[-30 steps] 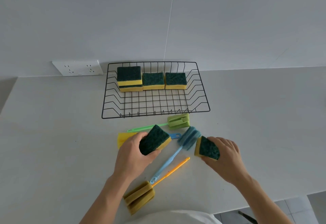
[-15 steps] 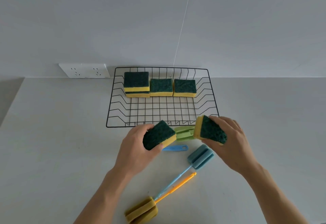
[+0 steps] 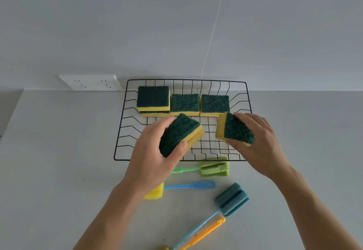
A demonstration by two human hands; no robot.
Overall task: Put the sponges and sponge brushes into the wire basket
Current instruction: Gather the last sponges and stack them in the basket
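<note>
A black wire basket (image 3: 125,124) stands against the wall. Along its back lie a stack of two green-and-yellow sponges (image 3: 153,100) and two single ones (image 3: 184,103) (image 3: 215,104). My left hand (image 3: 155,155) holds a tilted green-and-yellow sponge (image 3: 179,133) over the basket's front. My right hand (image 3: 257,141) holds another such sponge (image 3: 234,128) over the basket's right part. On the counter in front lie a green sponge brush (image 3: 214,168), a yellow sponge brush with a blue handle (image 3: 188,185), a blue sponge brush (image 3: 231,198) and an orange brush handle (image 3: 204,234).
A white wall socket (image 3: 90,82) sits left of the basket. A thin white cord (image 3: 213,31) hangs down the wall behind the basket. The grey counter (image 3: 59,171) stretches to both sides.
Both hands have carried their sponges away from me, from above the brushes to above the basket. The brushes on the counter have stayed put.
</note>
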